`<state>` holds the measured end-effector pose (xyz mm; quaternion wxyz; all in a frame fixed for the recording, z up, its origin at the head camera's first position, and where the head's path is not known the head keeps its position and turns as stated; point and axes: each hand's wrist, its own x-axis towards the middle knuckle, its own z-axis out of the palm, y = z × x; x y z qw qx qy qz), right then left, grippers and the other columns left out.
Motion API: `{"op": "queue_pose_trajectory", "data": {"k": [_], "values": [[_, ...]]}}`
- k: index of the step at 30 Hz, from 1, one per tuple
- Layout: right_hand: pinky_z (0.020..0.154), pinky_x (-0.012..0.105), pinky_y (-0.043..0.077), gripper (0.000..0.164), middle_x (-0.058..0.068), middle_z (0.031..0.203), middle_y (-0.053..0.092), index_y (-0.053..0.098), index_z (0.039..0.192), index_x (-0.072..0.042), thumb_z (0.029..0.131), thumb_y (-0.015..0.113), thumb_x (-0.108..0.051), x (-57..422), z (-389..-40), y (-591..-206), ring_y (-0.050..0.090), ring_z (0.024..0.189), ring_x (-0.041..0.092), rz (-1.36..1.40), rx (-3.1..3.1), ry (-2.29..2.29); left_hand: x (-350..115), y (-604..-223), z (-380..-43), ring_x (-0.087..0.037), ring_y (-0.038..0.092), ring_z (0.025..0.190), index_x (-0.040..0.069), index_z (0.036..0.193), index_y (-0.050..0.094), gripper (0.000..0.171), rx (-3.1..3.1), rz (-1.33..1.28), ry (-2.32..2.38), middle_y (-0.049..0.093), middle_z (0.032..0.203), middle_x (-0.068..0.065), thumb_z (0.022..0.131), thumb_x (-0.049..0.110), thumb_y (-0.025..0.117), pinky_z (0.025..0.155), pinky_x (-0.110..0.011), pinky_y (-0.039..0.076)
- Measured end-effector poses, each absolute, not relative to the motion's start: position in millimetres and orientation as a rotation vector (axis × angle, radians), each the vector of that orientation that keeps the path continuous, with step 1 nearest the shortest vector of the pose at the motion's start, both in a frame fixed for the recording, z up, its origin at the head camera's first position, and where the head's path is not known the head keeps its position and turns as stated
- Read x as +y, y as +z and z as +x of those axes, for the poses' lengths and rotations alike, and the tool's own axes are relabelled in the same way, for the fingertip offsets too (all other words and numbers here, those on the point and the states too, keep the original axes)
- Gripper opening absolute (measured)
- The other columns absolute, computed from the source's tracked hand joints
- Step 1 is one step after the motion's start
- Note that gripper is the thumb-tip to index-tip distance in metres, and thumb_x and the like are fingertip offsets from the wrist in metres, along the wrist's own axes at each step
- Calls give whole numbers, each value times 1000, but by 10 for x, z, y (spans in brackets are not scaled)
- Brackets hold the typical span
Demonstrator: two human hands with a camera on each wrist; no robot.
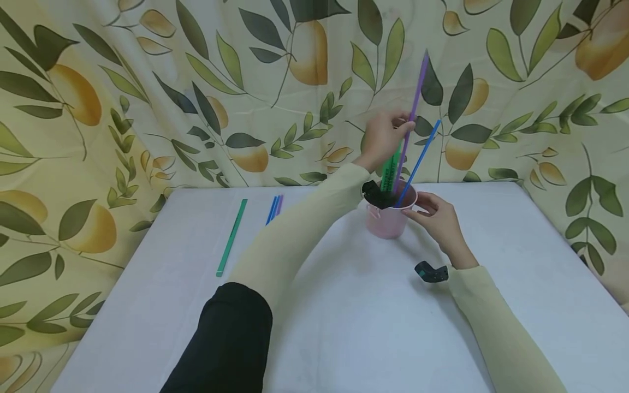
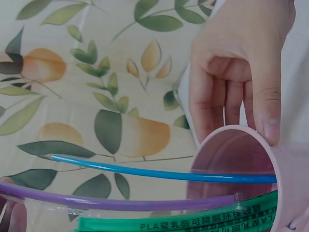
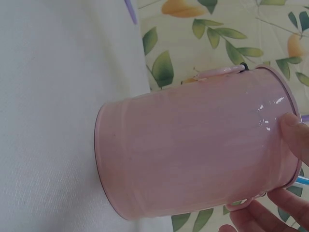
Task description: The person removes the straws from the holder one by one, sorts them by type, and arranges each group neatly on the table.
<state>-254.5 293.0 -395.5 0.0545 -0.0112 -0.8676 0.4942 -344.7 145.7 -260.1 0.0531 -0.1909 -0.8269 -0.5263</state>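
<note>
A pink bucket (image 1: 385,225) stands upright on the white table. My right hand (image 1: 439,224) holds it at the rim, the thumb on the near side and the fingers by the side handle, as the right wrist view shows. Above the bucket, my left hand (image 1: 385,136) pinches a purple straw (image 1: 419,87) partway along its length. The straw's lower end is inside the bucket's mouth. A blue straw (image 1: 422,153) leans out of the bucket to the right. Green printed straw wrappers (image 2: 207,220) also stick out of it, partly hidden by my left hand in the head view.
On the table's left lies a long green strip (image 1: 232,237). Several blue and purple straws (image 1: 274,209) lie beside it, partly covered by my left sleeve. Black wrist devices (image 1: 431,272) jut from both cuffs. A fruit-patterned curtain (image 1: 295,109) hangs behind the table.
</note>
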Motion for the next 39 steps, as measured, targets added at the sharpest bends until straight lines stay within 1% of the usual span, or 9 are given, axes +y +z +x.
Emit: {"op": "queue_pose_trajectory", "data": {"k": [7,11,14,18,22,25,29,32,39], "values": [[96,28,42,68,19,142,45,39,140,-4,87,65,-37,2935,-2542,-3955,45,130,34,-37,-2650,1484,1299,-2519,-3405,-7,66,85,14,119,66,29,-2445,-655,-1694,71,104,-2,91,22,61,71,-11,51],[97,29,42,68,18,142,45,39,141,-4,87,65,-37,2933,-2545,-3954,45,130,34,-42,-2652,1490,1198,-2476,-3344,-9,67,92,13,120,65,30,-2412,-711,-1784,70,107,-5,91,20,60,75,-10,52],[97,30,42,68,19,142,45,39,140,-3,87,65,-36,2933,-2547,-3953,45,130,34,-42,-2650,1490,1120,-2457,-3283,-11,67,94,11,120,64,30,-2388,-750,-1843,70,108,-8,91,18,60,76,-11,52],[97,29,42,68,19,142,45,39,140,-3,87,65,-36,2930,-2548,-3951,44,130,34,-47,-2653,1487,1018,-2462,-3223,-13,68,89,7,119,64,29,-2393,-764,-1862,70,106,-10,91,16,60,75,-13,53],[97,29,42,69,19,142,45,38,141,-3,87,65,-37,2930,-2552,-3949,44,131,34,-52,-2656,1488,919,-2496,-3184,-12,68,85,6,117,65,28,-2423,-735,-1873,70,104,-9,91,16,60,74,-16,54],[97,29,42,69,19,142,44,38,141,-4,87,65,-37,2929,-2555,-3950,44,131,34,-59,-2662,1489,839,-2536,-3155,-13,67,86,7,117,66,28,-2455,-708,-1880,70,106,-8,91,17,60,76,-18,55],[98,30,42,71,20,143,44,37,141,-4,86,65,-39,2927,-2556,-3955,44,131,35,-69,-2672,1490,736,-2615,-3129,-18,69,91,5,115,66,27,-2466,-696,-1907,69,105,-11,91,15,60,78,-20,55],[98,31,42,72,19,143,44,37,142,-4,86,65,-40,2926,-2560,-3960,44,131,35,-72,-2670,1495,677,-2677,-3115,-21,69,91,2,113,67,25,-2472,-672,-1946,69,104,-14,91,12,60,76,-20,56],[97,31,42,71,19,144,43,37,142,-5,86,64,-39,2915,-2553,-3959,43,132,35,-74,-2667,1501,569,-2816,-3057,-16,67,77,-1,109,68,22,-2501,-607,-2011,69,98,-19,89,7,62,73,-24,57]]}}
